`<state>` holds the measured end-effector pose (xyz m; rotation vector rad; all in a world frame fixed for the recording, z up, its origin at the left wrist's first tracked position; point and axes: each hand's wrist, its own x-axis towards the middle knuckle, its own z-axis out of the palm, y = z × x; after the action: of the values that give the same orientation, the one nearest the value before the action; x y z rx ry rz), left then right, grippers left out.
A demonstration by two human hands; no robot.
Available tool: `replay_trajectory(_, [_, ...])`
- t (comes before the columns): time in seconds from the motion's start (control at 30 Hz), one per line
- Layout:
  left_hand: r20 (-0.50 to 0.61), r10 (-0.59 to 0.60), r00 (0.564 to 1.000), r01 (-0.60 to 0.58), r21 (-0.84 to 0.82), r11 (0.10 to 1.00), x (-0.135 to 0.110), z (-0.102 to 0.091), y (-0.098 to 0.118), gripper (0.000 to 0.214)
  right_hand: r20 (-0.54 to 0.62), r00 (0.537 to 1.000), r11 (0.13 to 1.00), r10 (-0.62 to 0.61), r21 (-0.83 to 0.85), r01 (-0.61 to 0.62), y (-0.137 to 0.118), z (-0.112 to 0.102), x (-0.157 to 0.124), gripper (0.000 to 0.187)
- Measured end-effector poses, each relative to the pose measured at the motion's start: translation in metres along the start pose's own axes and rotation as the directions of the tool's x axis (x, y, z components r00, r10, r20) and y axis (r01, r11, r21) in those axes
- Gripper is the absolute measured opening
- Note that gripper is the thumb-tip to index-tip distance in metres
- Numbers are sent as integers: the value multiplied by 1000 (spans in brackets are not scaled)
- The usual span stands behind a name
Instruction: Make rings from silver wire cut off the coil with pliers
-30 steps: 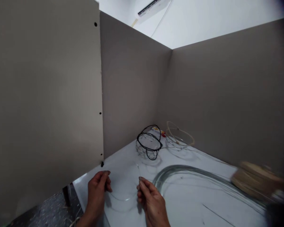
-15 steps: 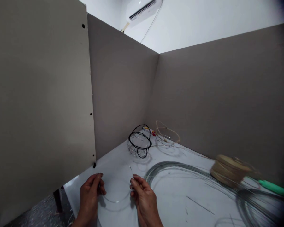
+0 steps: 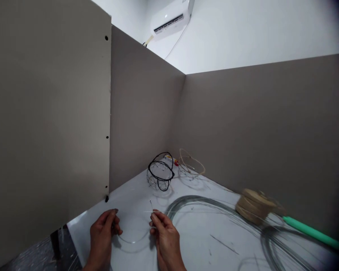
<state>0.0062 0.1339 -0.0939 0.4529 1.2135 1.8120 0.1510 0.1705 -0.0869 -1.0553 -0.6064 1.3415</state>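
My left hand [image 3: 104, 227] pinches one end of a thin, pale wire [image 3: 133, 242] low over the white table. From there the wire sags in a shallow curve to my right hand [image 3: 164, 231], whose thumb and fingers are closed on its other end. A short tip of wire sticks up past the right fingertips. Just beyond the right hand lies a large coil of grey wire [image 3: 189, 198]. Parts of the wire inside both hands are hidden by the fingers.
Further back stand a black-wrapped wire frame [image 3: 161, 177] and a twine-wrapped loop [image 3: 196, 174]. On the right are a spool of brown twine [image 3: 252, 207], a green stick-like tool [image 3: 310, 230] and another wire coil [image 3: 267, 244]. Partitions [image 3: 141, 113] border the white table [image 3: 192, 241].
The camera view has turned slightly right and up, so everything sits a little further left. Both hands keep their hold on the wire, in nearly the same pose.
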Motion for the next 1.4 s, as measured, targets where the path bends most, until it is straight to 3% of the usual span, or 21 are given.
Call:
replay_trajectory(0.17, [18,47,999,-47,18,999,5,4,5,26,9,1000,1000,26,3,-26,2,0,2,30])
replay_trajectory(0.37, [99,14,995,-18,42,999,21,13,11,27,23,993,992,116,55,-117,-4,0,3,34])
replay_trajectory(0.87, [170,58,984,-65,38,997,29,15,5,28,-5,993,991,117,65,-117,-6,-2,5,40])
replay_trajectory(1.4, [130,-131,983,140,-61,988,13,30,10,33,115,979,951,171,239,-194,-20,-12,4,33])
